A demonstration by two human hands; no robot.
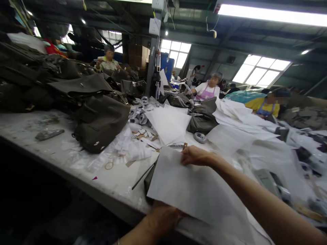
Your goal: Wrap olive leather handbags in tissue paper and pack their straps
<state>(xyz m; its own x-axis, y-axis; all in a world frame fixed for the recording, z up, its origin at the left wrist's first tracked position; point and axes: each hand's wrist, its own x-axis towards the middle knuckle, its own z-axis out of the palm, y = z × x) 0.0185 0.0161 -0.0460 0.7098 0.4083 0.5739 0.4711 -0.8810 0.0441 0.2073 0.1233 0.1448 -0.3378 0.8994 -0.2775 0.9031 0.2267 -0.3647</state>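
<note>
A large white paper sheet (194, 190) lies over a dark bag, of which only an edge (148, 180) shows, at the near edge of the table. My right hand (195, 156) pinches the sheet's far top edge, fingers closed on it. My left hand (163, 216) grips the sheet's near bottom edge, its fingers tucked under the paper. A thin dark rod (143, 176) rests on the table just left of the sheet.
Dark grey handbags (100, 124) are piled at the left, another bag (201, 120) in the middle. Loose white sheets (168, 124), plastic bags and scraps cover the white table (51, 146). A tape roll (199, 137) sits nearby. Three other people sit at the far side.
</note>
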